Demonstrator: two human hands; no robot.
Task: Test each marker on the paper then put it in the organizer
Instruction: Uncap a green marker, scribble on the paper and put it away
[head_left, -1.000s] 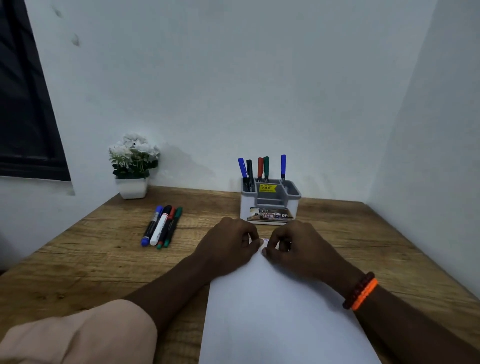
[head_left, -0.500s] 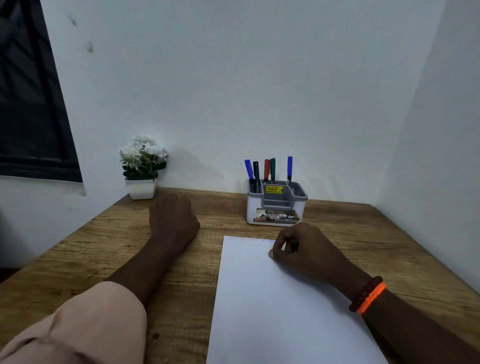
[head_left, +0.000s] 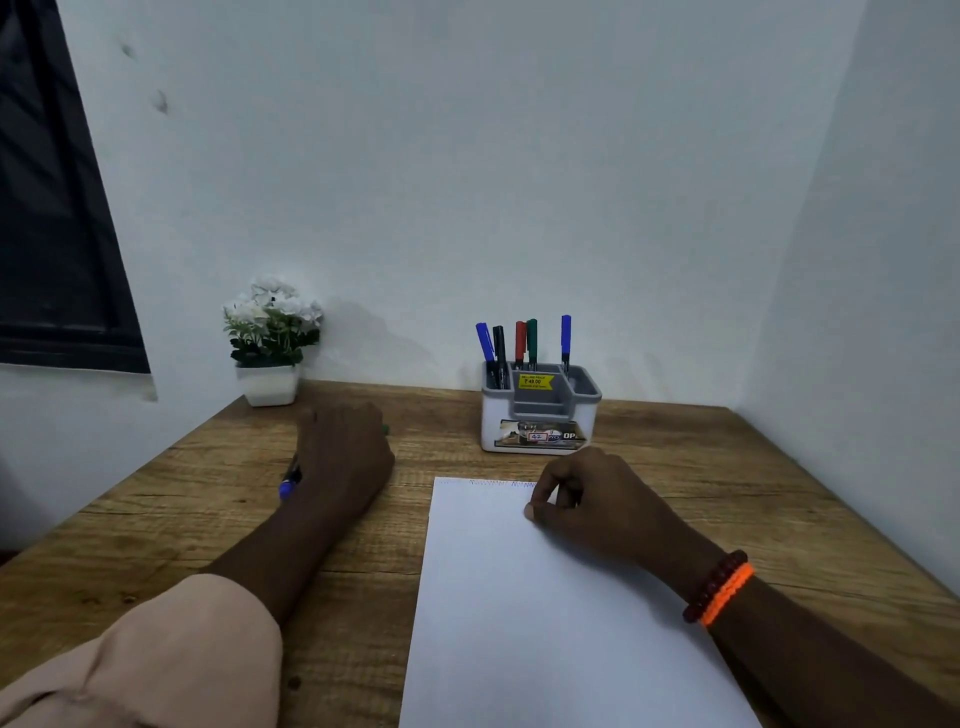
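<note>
My left hand (head_left: 343, 457) lies palm down over the loose markers on the wooden table (head_left: 156, 525), left of the paper. Its fingers are hidden, so I cannot see a grip. A blue marker end (head_left: 287, 488) sticks out below the hand and a green tip (head_left: 385, 429) shows at its right. My right hand (head_left: 587, 499) rests on the top edge of the white paper (head_left: 519, 623) with fingers curled and thumb against the index finger; nothing held is visible. Faint scribbles (head_left: 493, 483) run along that edge. Behind stands the white and grey organizer (head_left: 540, 415) with several markers upright.
A small white pot of white flowers (head_left: 270, 343) stands at the back left against the wall. Walls close the table at the back and right. A dark window frame (head_left: 62, 234) is at the far left. My right wrist carries orange and dark bead bracelets (head_left: 719, 590).
My left hand left the paper's top edge, moved left to the loose markers and now covers them. My right hand stayed on the paper.
</note>
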